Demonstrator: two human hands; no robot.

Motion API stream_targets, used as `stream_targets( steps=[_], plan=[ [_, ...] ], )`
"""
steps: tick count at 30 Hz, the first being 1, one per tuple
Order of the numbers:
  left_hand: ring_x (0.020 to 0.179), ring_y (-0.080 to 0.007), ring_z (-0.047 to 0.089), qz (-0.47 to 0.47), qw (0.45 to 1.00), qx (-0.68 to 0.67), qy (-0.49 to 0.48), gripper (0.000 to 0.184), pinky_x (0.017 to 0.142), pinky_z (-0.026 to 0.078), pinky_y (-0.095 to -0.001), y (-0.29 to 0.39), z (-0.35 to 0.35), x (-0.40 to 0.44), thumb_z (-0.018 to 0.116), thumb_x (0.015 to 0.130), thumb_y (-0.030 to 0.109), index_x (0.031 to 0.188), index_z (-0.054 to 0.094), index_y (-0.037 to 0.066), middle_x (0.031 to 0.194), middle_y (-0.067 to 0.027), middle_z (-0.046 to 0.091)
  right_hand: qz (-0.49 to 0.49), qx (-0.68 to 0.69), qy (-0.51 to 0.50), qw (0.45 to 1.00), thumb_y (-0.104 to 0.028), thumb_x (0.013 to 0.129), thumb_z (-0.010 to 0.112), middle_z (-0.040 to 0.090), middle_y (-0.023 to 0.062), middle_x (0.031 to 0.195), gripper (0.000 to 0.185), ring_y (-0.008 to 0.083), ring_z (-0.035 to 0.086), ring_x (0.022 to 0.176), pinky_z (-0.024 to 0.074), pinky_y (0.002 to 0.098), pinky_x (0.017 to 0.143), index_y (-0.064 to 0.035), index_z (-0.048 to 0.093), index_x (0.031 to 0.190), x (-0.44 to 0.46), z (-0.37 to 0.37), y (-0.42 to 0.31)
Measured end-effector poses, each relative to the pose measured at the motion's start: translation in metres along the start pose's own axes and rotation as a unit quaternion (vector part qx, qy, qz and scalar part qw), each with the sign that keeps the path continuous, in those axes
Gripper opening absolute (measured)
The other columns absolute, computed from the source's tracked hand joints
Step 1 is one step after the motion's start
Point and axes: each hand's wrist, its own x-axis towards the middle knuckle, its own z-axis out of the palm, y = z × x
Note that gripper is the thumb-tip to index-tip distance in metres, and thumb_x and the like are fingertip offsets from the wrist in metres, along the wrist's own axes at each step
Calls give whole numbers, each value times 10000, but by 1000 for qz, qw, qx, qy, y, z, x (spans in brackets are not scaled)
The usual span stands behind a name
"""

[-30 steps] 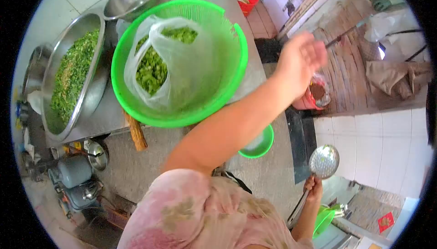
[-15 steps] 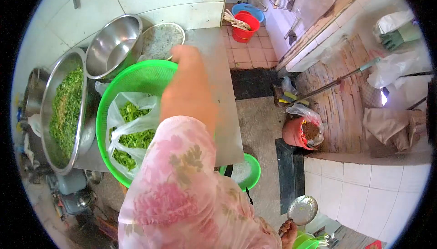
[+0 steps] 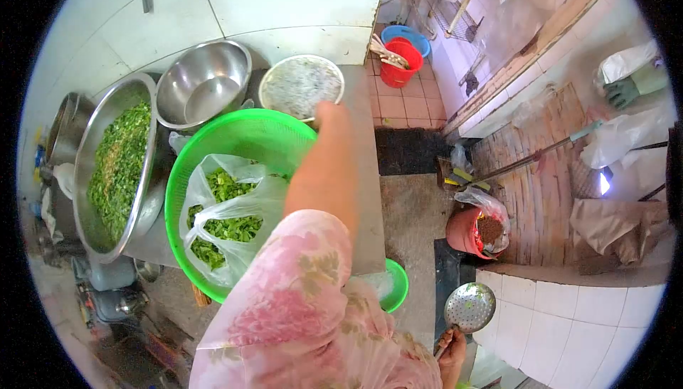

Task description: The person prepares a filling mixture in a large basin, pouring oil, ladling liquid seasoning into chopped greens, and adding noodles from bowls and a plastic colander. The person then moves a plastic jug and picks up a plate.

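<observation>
At the far side of the steel counter, my left hand (image 3: 329,113) grips the near right rim of a round white tub (image 3: 302,84) with greyish-white, speckled contents; its fingertips are blurred. Below my left forearm stands a green plastic basket (image 3: 186,133) holding a thin plastic bag (image 3: 245,247) of chopped green leaves (image 3: 242,227). At the lower right, my right hand (image 3: 452,352) is closed around the handle of a perforated metal skimmer (image 3: 470,307), held out over the floor.
A large steel bowl (image 3: 146,197) of chopped greens and a smaller tilted steel bowl (image 3: 203,84) stand left. A green basin (image 3: 397,286) sits below the counter (image 3: 366,197). Red bucket (image 3: 400,64), blue basin (image 3: 407,35) and pink bin (image 3: 464,231) stand beyond.
The white tub has shifted right, away from the smaller steel bowl, with my left hand at its rim. The skimmer has turned to show its holes more plainly. The whole view has shifted slightly.
</observation>
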Motion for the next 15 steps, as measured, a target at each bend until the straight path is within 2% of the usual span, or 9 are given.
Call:
stream_targets(
  steps=[2, 5, 9, 15],
  plan=[
    [1020, -249, 523, -13, 999, 39, -17, 315, 776, 455, -450, -17, -17, -11, 424, 824, 130, 1128, 470, 58, 1133, -130, 509, -13, -31, 4, 999, -121, 814, 452, 499, 35, 669, 115, 90, 402, 475, 323, 217, 397, -86, 463, 924, 4, -6, -2],
    [1041, -260, 508, -37, 996, 76, -37, 338, 800, 445, -482, -34, -35, -26, 396, 831, 108, 1163, 428, 50, 1155, -134, 489, -62, -50, -48, 996, -120, 799, 462, 497, 39, 656, 94, 98, 410, 469, 338, 225, 393, -83, 473, 885, -12, 6, -1],
    [1070, -275, 489, -77, 987, 117, -75, 371, 833, 432, -524, -44, -50, -56, 358, 840, 79, 1209, 371, 40, 1183, -140, 461, -91, -29, -20, 995, -125, 793, 466, 490, 37, 632, 75, 103, 409, 450, 349, 232, 380, -80, 485, 850, -33, 7, 9],
    [1018, -310, 513, -172, 944, 231, -161, 379, 761, 485, -506, -43, -72, -141, 354, 809, 21, 1187, 338, -2, 1125, -179, 468, -152, -47, -1, 987, -165, 830, 454, 494, 19, 615, 85, 94, 420, 432, 351, 208, 363, -88, 483, 810, -56, 2, 15]
  ],
)
